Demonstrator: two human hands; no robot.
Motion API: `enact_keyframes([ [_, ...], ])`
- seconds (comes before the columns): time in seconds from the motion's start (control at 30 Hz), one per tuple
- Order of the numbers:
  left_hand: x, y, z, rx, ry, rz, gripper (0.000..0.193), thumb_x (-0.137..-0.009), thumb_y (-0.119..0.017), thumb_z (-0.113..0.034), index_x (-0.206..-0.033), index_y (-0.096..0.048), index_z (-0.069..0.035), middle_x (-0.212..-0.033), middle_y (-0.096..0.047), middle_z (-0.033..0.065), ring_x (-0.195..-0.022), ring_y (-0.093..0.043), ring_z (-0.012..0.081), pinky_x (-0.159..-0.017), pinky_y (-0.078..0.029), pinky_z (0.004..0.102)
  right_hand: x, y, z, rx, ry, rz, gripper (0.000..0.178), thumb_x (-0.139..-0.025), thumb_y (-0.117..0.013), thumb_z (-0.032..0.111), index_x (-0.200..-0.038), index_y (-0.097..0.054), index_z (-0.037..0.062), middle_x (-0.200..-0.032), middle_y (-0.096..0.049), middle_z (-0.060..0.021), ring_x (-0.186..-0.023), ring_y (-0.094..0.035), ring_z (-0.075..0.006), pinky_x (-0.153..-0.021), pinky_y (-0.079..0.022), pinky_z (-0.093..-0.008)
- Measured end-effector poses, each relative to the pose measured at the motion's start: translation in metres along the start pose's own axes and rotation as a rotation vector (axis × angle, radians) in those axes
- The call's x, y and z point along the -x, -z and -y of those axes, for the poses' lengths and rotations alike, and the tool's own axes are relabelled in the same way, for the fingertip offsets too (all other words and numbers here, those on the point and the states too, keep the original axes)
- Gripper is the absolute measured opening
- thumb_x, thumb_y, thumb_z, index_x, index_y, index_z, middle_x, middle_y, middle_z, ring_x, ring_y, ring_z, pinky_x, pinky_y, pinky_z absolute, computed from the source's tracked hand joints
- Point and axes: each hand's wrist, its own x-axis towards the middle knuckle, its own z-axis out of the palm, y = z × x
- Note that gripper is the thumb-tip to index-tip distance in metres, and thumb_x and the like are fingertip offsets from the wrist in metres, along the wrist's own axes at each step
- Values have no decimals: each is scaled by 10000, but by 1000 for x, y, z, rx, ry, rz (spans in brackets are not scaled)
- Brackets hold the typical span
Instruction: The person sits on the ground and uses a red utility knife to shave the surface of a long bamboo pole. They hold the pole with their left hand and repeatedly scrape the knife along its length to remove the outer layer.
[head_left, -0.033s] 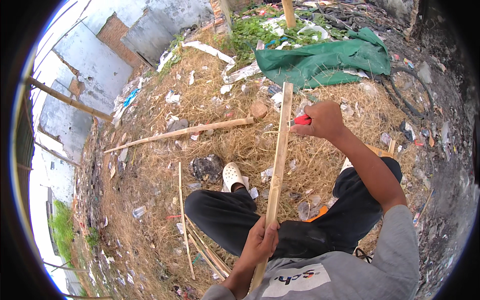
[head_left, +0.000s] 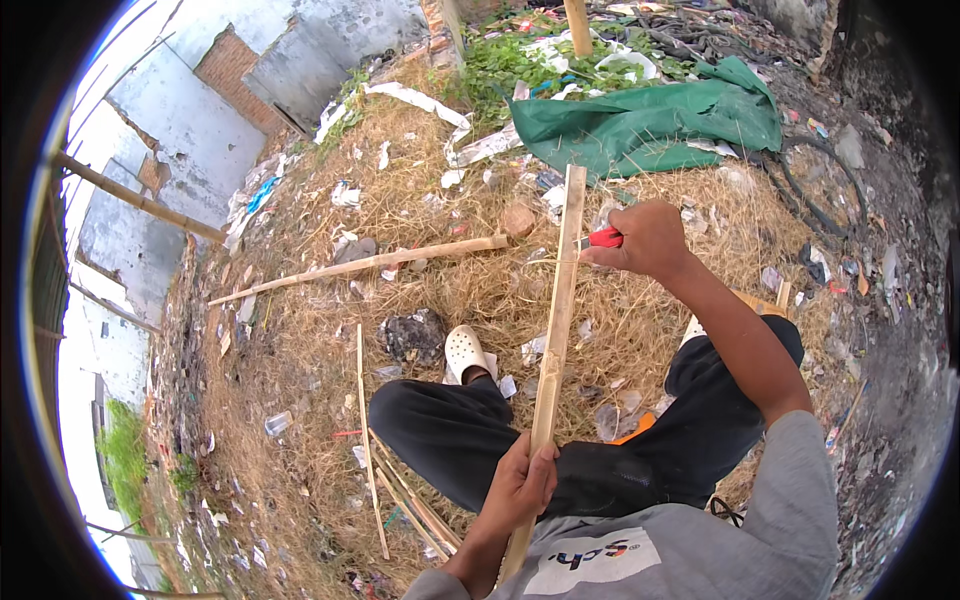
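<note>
A long, pale split-bamboo strip (head_left: 556, 340) runs from my lap away from me, tilted slightly to the right. My left hand (head_left: 525, 475) is wrapped round its near part, close to my waist. Closed round a red-handled knife (head_left: 604, 239), my right hand (head_left: 645, 240) is at the strip's far part, on its right side. The short blade meets the strip's edge; its tip is hard to make out. A thin shaving (head_left: 545, 262) sticks out to the left of the strip at that spot.
A bamboo pole (head_left: 370, 264) lies across the dry grass ahead. Several thin bamboo strips (head_left: 410, 495) lie by my left knee. A green sheet (head_left: 650, 120) is spread at the back right, beside a black hose (head_left: 830, 180). A dark lump (head_left: 412, 336) sits near my left shoe (head_left: 466, 352).
</note>
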Motion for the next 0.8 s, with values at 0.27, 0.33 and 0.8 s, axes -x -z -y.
enact_keyframes([
  [0.27, 1, -5, -3, -3, 10, 16, 221, -1039, -424, -251, -975, -472, -45, -539, -454, -32, -410, -400, 28, -386, -309, 191, -8, -4, -27, 62, -43, -40, 670, -687, -610, 779, -544, -601, 125, -429, -475, -65, -392, -514, -261, -410, -401, -372],
  [0.33, 1, -5, 1, 2, 0, 13, 219, -1039, -424, -252, -965, -477, -52, -537, -457, -40, -410, -402, 21, -383, -307, 177, -8, -4, -30, 77, -35, -8, 669, -695, -607, 776, -566, -618, 120, -435, -487, -65, -391, -518, -262, -410, -412, -370],
  [0.8, 12, 10, 21, 194, 44, 36, 229, -1048, -403, -252, -999, -479, -42, -550, -440, -23, -401, -371, 33, -377, -310, 188, -14, 32, -74, -122, -734, 318, 802, -835, -406, 787, -518, -514, 58, -490, -490, -118, -512, -535, -312, -534, -423, -432],
])
